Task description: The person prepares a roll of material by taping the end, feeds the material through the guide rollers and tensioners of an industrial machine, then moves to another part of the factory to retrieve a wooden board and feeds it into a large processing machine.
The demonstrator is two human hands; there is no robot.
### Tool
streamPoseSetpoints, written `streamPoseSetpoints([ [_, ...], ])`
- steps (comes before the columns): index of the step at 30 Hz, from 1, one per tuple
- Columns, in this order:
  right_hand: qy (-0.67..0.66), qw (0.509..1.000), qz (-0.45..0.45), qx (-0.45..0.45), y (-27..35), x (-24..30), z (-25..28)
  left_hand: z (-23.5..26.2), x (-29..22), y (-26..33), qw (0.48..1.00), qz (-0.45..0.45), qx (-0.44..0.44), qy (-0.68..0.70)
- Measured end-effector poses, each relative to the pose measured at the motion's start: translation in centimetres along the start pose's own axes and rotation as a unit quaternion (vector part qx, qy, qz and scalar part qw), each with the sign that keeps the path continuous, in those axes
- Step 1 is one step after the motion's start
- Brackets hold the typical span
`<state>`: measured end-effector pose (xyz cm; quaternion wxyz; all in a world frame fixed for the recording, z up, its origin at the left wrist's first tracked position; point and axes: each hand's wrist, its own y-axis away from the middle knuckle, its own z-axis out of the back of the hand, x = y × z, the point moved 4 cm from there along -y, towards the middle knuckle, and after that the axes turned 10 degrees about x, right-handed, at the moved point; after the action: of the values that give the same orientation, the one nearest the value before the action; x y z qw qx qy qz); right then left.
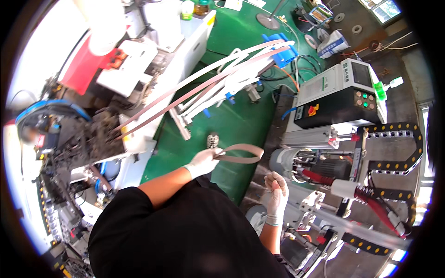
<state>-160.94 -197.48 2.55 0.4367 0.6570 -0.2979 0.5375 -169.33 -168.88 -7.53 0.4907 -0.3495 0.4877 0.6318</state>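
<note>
The left hand (202, 162), gloved, is closed on a looped brown strap (241, 154). The right hand (277, 187), gloved and loosely curled, is held empty near the grey machine (320, 162).

machine (79, 139) left, control box (340, 95) right, strap loop (241, 154) between (in left hand (203, 162))

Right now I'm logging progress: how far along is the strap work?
Done: long straps already run from the machine up over the white frame. In hand: the left hand grips a looped strap piece; the right hand is raised, holding nothing I can see. Left: that loop isn't on the machine yet.
</note>
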Motion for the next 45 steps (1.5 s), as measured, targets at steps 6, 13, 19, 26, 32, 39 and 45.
streamPoseSetpoints([
  [6,0.143,0.989,0.034,0.022,-16.7,8.7,3.9,4.7,0.6,-14.6,0.997,-0.015,-0.066,0.023],
  [13,0.26,0.955,0.069,0.122,-38.4,14.0,5.5,10.7,-5.6,-31.4,0.97,0.017,-0.138,-0.198],
  [19,0.353,0.926,0.072,0.112,-57.8,14.0,7.6,10.4,-6.3,-37.8,0.972,0.069,-0.12,-0.189],
  [26,0.587,0.781,0.082,0.196,-77.0,10.9,6.6,9.3,-8.5,-38.6,0.947,0.223,-0.12,-0.197],
  [32,0.601,0.761,0.116,0.215,-76.1,9.9,5.8,8.5,-8.2,-40.4,0.928,0.278,-0.163,-0.187],
  [39,0.597,0.756,0.106,0.247,-75.1,7.6,9.7,8.2,-8.5,-39.5,0.914,0.338,-0.117,-0.193],
  [45,0.62,0.748,0.077,0.224,-73.1,5.9,14.6,7.0,-9.6,-38.2,0.915,0.291,-0.232,-0.158],
])
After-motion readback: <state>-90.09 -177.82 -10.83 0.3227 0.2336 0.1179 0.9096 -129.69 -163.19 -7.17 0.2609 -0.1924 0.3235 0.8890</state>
